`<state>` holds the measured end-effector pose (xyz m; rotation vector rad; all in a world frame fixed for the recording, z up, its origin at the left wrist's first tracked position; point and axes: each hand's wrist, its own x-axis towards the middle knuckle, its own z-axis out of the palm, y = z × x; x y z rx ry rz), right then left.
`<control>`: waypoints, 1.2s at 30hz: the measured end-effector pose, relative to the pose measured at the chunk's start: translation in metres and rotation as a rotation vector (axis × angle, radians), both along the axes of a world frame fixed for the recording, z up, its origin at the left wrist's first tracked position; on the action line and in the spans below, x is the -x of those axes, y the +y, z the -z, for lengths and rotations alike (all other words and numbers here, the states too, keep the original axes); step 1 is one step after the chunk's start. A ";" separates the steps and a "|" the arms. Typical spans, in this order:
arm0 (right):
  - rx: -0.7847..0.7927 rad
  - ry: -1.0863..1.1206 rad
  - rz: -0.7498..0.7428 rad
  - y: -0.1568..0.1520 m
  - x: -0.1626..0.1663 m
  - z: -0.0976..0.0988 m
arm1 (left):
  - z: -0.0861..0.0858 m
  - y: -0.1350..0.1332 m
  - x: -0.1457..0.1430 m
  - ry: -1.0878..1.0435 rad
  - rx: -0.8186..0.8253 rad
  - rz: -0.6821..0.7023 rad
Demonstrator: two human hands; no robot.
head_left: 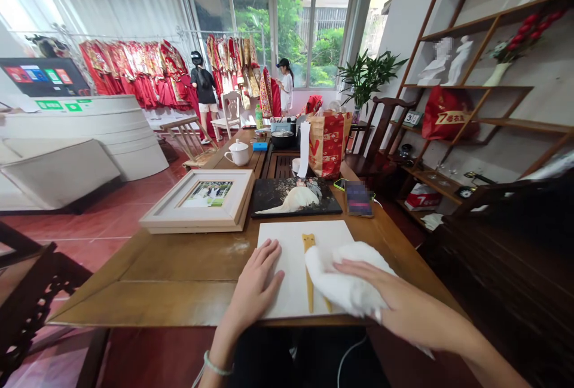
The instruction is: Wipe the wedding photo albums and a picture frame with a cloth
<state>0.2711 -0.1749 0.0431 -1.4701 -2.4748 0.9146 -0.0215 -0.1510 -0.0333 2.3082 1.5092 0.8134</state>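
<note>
A white board (291,250) with a yellow stand strip (309,262) lies flat at the near edge of the wooden table (188,268). My left hand (255,286) rests flat on the board's left part, fingers stretched out. My right hand (390,295) presses a white cloth (343,280) onto the board's right side, fingers lying over the cloth.
Behind the board lie a dark photo print (293,196), a stack of pale picture frames (201,199) and a phone (357,198). Further back stand a white cup (238,153) and a red paper bag (327,143). Two people stand by racks of red garments (134,71). Shelves (470,89) line the right wall.
</note>
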 end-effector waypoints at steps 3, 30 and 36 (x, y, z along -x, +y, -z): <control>-0.137 -0.045 -0.018 0.043 0.018 0.011 | 0.000 0.000 0.001 -0.014 -0.011 0.007; -0.195 -0.105 -0.073 0.058 0.018 0.021 | -0.002 0.001 0.001 -0.030 0.013 0.008; -0.225 -0.220 0.053 0.096 0.072 0.021 | 0.000 0.002 0.000 -0.078 0.056 0.000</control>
